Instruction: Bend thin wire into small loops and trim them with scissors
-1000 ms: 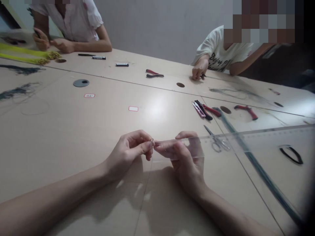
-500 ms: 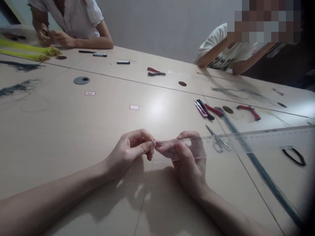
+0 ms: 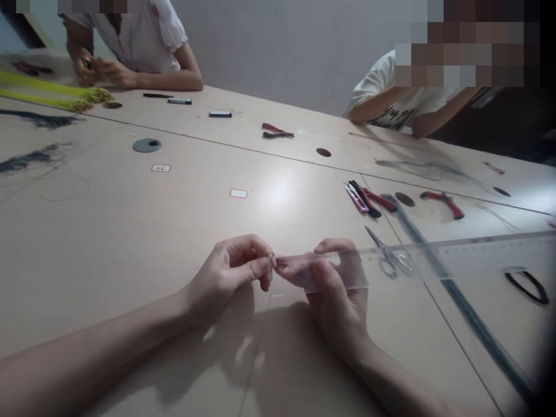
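My right hand (image 3: 341, 301) grips a clear plastic ruler (image 3: 473, 255), its thumb pressed on the near face and its fingers behind. The ruler stretches off to the right edge of the view. Close to the ruler's left end, my left hand (image 3: 237, 269) pinches a small thin loop (image 3: 271, 256) between thumb and forefinger. Whether the loop is wire or cord is too small to tell. The fingertips of both hands nearly meet there, above the table. Under the ruler lie small silver scissors (image 3: 386, 259) and a bundle of dark green strands (image 3: 469, 318).
Beyond my hands lie pink thread snips (image 3: 356, 198), red-handled pliers (image 3: 443, 204) and another pair of pliers (image 3: 277, 132). Black-handled tweezers or pliers (image 3: 526, 285) rest at right. Two people sit across the table (image 3: 130, 231); yellow strands (image 3: 47, 87) lie far left.
The whole view has shifted slightly, so the table and things appear a little lower. Both hands keep their hold on the loop and the ruler.
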A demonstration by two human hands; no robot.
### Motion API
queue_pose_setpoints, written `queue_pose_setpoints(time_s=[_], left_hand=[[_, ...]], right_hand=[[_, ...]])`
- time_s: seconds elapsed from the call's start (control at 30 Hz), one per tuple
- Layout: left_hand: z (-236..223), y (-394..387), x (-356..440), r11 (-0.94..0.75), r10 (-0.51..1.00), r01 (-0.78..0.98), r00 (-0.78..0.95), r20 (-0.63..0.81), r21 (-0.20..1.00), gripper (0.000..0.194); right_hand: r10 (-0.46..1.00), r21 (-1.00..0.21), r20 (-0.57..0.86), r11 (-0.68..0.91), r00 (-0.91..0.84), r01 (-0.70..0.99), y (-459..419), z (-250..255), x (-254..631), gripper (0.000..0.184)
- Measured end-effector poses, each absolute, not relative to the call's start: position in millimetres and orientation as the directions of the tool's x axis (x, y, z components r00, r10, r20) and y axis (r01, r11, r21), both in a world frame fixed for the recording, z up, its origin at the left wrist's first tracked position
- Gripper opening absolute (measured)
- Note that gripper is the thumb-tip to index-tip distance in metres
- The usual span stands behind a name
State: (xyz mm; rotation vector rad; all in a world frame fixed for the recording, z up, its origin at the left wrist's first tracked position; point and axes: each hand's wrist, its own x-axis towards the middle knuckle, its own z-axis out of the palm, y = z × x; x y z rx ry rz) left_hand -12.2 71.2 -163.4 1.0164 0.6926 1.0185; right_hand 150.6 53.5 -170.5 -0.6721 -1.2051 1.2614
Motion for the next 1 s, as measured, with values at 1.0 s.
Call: queue_pose_setpoints(time_s=[1.0], left_hand=[[-163.8, 72.2, -14.5, 0.337, 0.882, -0.427, 0.455, -0.122, 0.839, 0.014]], right_hand=[[0.949, -0.916, 0.289, 0.235, -0.128, -0.326, 51.8, -170.2, 152.8, 0.013]])
